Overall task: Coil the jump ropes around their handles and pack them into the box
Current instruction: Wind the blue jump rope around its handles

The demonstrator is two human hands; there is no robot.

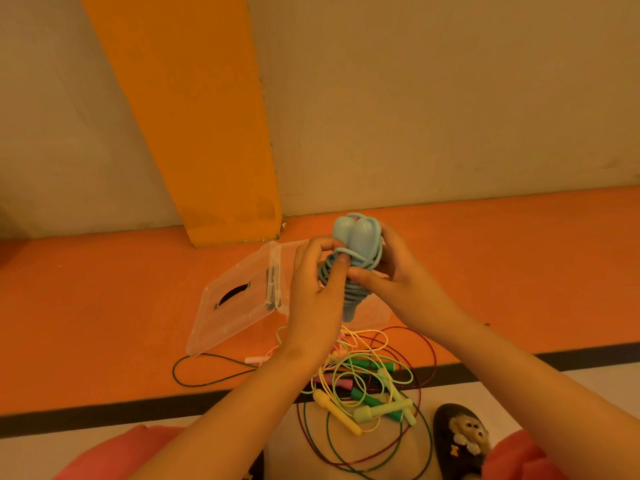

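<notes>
Holding the blue rope (353,258) upright in both hands above the open box (239,317), I think the aim is that the coil does not slip off its two handles. My left hand (311,306) pinches the turns. My right hand (398,278) curls round the far side, thumb pressing the last loop. The other ropes (374,382) lie tangled near me, not yet coiled

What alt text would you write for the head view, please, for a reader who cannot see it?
A left hand and right hand hold a blue jump rope upright, its cord coiled around the handles. Behind lies an open clear box; tangled ropes lie nearer.
</notes>
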